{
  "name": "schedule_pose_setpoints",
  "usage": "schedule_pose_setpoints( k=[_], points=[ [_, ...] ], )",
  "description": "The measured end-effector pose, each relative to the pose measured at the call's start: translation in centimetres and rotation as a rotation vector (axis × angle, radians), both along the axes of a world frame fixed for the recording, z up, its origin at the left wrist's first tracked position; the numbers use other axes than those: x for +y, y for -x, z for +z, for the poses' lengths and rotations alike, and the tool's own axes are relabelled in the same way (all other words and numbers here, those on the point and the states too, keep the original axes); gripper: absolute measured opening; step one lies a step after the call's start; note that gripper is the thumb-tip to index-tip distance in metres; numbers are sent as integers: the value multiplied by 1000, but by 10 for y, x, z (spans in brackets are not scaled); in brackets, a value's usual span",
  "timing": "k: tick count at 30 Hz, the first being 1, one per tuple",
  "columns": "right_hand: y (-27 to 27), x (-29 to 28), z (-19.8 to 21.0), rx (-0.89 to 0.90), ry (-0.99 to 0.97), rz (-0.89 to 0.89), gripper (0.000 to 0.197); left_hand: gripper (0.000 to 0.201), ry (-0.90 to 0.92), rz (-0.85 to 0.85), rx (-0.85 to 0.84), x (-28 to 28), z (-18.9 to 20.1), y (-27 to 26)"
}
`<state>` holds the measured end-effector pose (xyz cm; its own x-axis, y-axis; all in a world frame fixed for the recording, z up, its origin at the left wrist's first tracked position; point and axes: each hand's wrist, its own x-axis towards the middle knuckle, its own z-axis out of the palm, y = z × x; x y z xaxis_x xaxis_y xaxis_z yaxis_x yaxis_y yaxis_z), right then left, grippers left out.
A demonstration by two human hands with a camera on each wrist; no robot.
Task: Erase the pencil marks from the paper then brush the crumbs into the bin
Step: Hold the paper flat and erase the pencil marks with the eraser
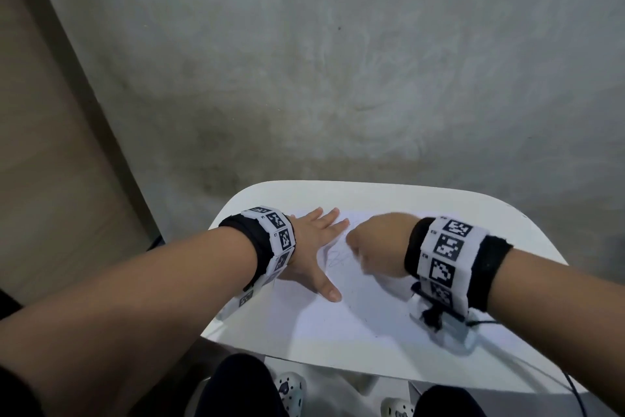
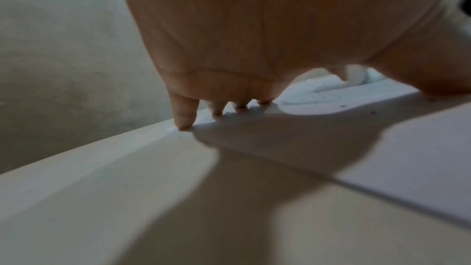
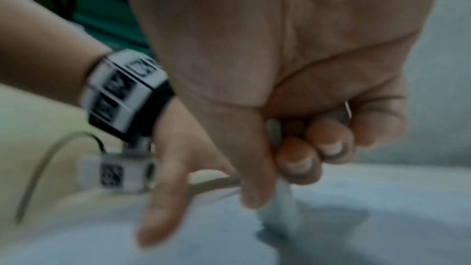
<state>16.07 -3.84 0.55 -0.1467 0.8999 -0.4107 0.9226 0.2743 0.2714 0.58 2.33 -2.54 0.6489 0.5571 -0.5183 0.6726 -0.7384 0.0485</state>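
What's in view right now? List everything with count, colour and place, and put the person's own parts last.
paper: one, white, flat on the table, under both hands
pencil marks: a faint grey scribble, on the paper between the hands
eraser: one, white, tip down on the paper, pinched in the right hand
table: one, white, rounded corners, in front of the person
cable: one, dark, runs off the near right table edge
floor: grey concrete, beyond the table
bin: none in view
shoes: two, white with dark spots, under the table
wristbands: two, black and white markers, one on each wrist
left hand: flat, fingers spread, presses the paper
right hand: curled, grips the eraser
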Motion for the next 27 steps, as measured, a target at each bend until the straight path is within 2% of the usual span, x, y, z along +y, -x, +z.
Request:
schedule_pose_setpoints(
  k=[2,4,6,8,10,12,15,17,19,21,23,25,27],
  points=[
    [-3,3,2,57,32,-68,19,133,-4,-7,9,1,0,0],
    [-18,13,15,69,-25,-154,20,132,2,2,16,1,1,-1],
    [-14,16,14,-22,-30,-95,21,132,-2,7,13,0,1,-2],
    [6,7,7,-79,50,-17,22,133,-17,-3,-1,0,-1,-1],
    [3,9,7,1,65,-50,23,133,-19,-7,-8,2,-2,0],
    [-10,14,18,30,-9,-116,23,132,-9,-1,-2,3,-2,0],
    [1,9,13,-54,-23,-70,18,133,-11,1,-13,2,-3,-1],
    [13,0,5,10,29,-7,14,132,-18,-3,-20,2,-3,-1],
    [0,6,10,118,24,-100,10,131,-12,-7,-10,1,-2,-1],
    [-12,14,17,73,-32,-124,11,131,-7,2,4,2,-1,-2],
    [2,10,14,5,-14,-75,13,133,-8,3,-5,2,-2,-2],
    [15,3,7,39,38,1,13,133,-13,-5,-19,3,-4,-1],
    [4,5,12,120,32,-70,11,133,-9,-6,-14,4,-4,-1]
  ],
)
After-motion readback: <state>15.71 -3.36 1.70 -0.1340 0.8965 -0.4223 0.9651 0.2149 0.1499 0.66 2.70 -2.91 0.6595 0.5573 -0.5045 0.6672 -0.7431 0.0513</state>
